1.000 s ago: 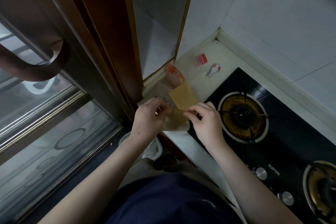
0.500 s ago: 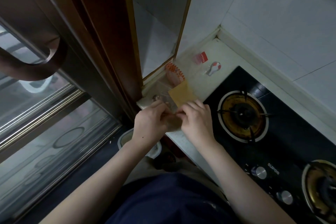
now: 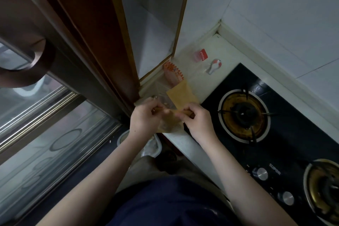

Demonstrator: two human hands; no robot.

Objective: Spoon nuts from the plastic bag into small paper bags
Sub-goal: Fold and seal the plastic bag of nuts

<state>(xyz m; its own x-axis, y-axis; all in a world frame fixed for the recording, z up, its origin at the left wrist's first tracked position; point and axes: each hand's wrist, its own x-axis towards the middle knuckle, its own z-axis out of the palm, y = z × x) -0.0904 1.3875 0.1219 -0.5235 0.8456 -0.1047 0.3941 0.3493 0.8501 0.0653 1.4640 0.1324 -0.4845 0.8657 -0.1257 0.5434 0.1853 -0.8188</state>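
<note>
Head view looks down on the counter's [image 3: 185,86] near left corner, where both hands meet over a paper bag [image 3: 169,124]: the left hand [image 3: 146,117] and the right hand [image 3: 199,120] each pinch its upper edge, fingers curled, so the bag's mouth runs left to right between them and its body hangs toward the person, over the counter's front edge. A second paper bag [image 3: 181,95] lies flat just beyond the hands, long axis pointing away toward the back wall, resting on the plastic bag [image 3: 159,90] (its nuts are too dim to make out). The spoon [image 3: 214,65] sits well apart near the back corner, closer to the right hand. Room is tight: door frame at left, stove [image 3: 275,134] at right.
</note>
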